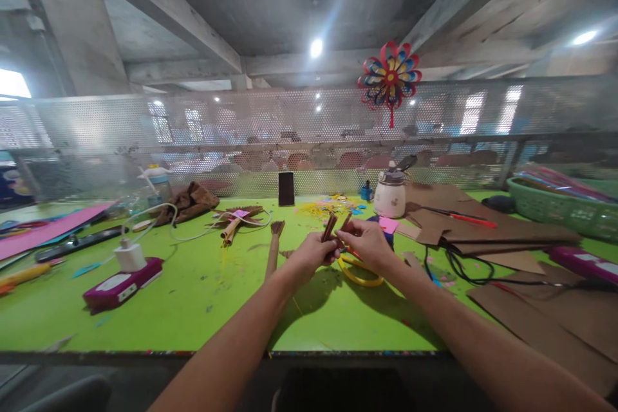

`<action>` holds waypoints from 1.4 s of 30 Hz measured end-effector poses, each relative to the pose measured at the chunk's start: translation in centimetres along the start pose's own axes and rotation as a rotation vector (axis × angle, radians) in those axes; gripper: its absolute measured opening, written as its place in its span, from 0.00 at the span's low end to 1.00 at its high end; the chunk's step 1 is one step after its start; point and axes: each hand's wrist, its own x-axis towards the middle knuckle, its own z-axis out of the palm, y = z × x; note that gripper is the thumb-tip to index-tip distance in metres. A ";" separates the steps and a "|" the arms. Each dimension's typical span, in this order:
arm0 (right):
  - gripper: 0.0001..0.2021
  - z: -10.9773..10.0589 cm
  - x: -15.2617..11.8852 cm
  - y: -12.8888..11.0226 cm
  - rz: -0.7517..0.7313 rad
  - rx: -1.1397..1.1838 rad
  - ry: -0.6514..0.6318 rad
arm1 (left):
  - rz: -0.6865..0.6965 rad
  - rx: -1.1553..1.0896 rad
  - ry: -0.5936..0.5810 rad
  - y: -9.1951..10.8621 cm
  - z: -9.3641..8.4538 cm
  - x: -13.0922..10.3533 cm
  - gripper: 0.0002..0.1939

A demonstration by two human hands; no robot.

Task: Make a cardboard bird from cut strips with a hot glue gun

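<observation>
Over the middle of the green table, my left hand (313, 253) is closed on a narrow folded strip of brown paper (329, 226), which stands upright from the fingers. Close beside it, my right hand (367, 244) pinches another small brown paper piece (346, 221). The two hands' fingertips nearly meet; whether both pieces are joined is hidden. Below the right hand shows the yellow loop handle of what looks like scissors (362, 278). A rolled brown paper stick with a frayed end (273, 248) lies left of my left hand. Farther left rests a brown paper construction with pointed leaves (235, 222).
A white bottle (390, 196), a phone (286, 189) and yellow paper shreds (328, 207) are behind the hands. Brown paper sheets (483, 219), a black cable (458, 267) and a green basket (564, 209) lie right. A purple power strip (123, 283) sits left.
</observation>
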 end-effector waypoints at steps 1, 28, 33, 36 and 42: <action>0.10 0.0 0.0 0.0 -0.007 -0.010 -0.018 | -0.004 -0.004 0.005 0.0 0.0 0.0 0.05; 0.09 -0.4 0.0 0.2 0.021 -0.043 -0.092 | -0.064 -0.041 -0.010 0.8 0.4 -0.6 0.08; 0.09 -0.3 -0.1 0.2 0.008 -0.081 -0.059 | -0.046 -0.032 -0.029 0.8 0.5 -0.6 0.08; 0.09 -0.2 0.0 0.1 0.034 -0.070 -0.053 | -0.024 0.006 -0.029 0.8 0.7 -0.7 0.08; 0.09 0.2 -0.5 0.1 -0.046 -0.137 -0.049 | -0.031 0.005 -0.008 0.8 0.7 -0.7 0.07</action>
